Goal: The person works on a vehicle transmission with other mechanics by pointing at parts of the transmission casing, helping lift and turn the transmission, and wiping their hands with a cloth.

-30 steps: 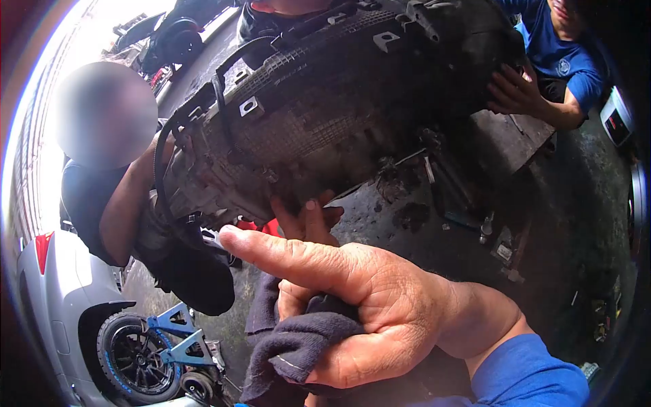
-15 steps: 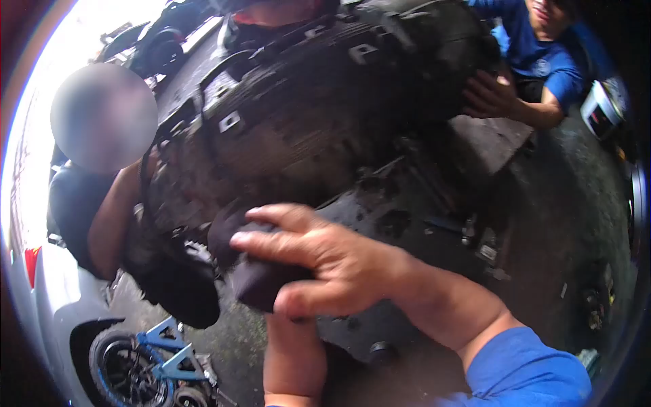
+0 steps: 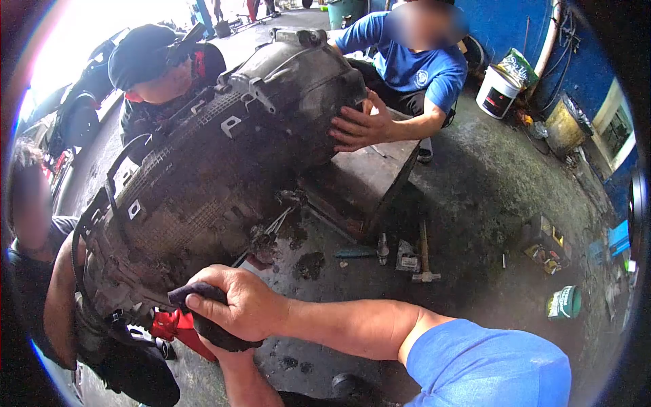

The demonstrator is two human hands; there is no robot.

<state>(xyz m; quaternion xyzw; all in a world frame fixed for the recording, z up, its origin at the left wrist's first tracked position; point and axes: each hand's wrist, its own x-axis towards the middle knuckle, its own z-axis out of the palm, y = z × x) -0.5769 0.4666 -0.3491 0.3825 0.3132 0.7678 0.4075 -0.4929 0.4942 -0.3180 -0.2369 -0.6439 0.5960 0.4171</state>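
Observation:
My right hand is closed around a crumpled dark cloth, near the lower side of a large grimy gearbox housing. My left forearm rises from the bottom edge toward the same cloth. The left hand's fingers are hidden behind the cloth and my right hand. The housing lies tilted, its far end by a low metal block. A co-worker's hand in blue presses on that far end. Another person's arm reaches to the near left end.
A person in a dark cap leans in behind the housing. A hammer and other tools lie on the dark floor. Farther right are a green tub, a white bucket and a grimy bin. A red object sits below the housing.
My right hand was spread over the dark cloth and is now closed on it. The view has shifted, showing more of the housing, the floor tools and the people.

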